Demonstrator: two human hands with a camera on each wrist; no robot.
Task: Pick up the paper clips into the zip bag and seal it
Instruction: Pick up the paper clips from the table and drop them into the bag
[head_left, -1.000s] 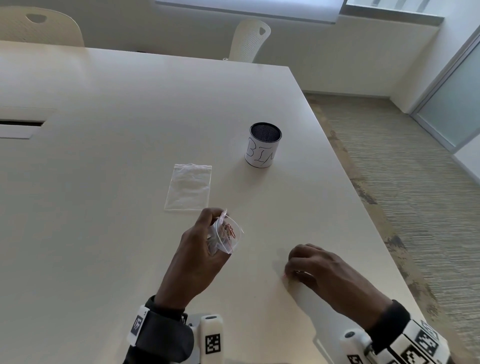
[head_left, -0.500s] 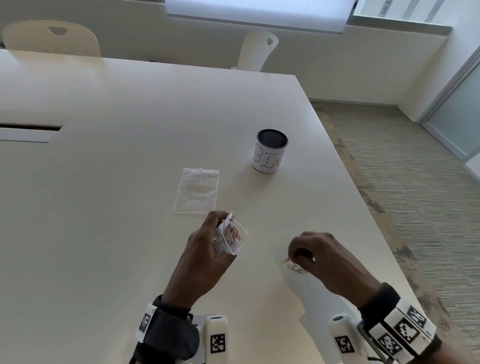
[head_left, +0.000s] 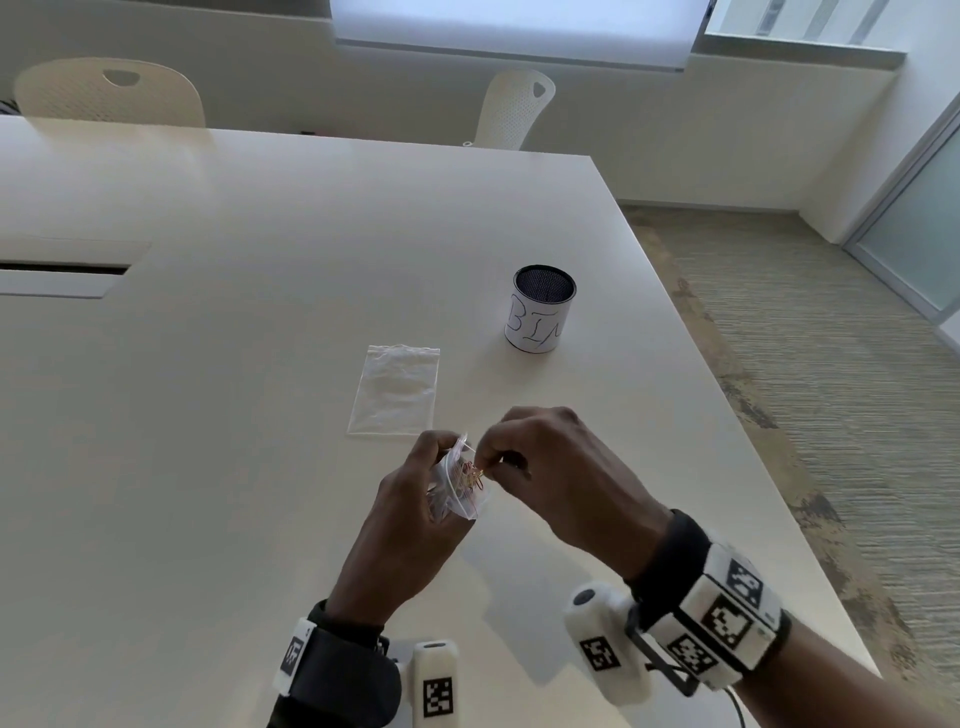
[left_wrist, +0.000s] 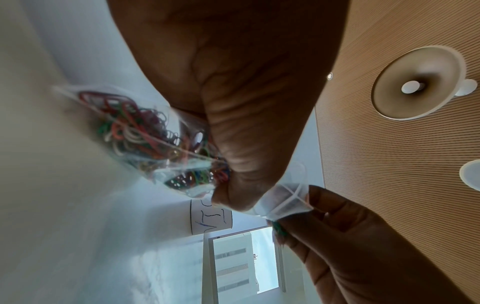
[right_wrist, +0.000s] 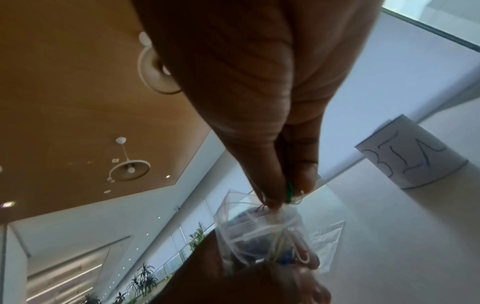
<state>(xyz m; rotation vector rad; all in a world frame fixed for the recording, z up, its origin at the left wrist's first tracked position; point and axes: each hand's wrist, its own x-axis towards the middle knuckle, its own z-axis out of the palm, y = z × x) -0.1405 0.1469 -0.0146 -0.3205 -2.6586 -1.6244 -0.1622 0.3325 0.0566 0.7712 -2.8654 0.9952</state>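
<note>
left hand (head_left: 415, 514) grips clear plastic zip bag (head_left: 462, 486) | right hand (head_left: 545, 467) fingers pinch green paper clip (right_wrist: 289, 192) at mouth | release only once inside the opening

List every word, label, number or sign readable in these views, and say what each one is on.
"BIN": handwritten on the white paper wrap round the mesh cup on the table.
Wrist bands: square black-and-white coded markers only, no readable words or numbers.
Zip bag in the left hand, and the spare bag lying flat: no print visible.
</note>
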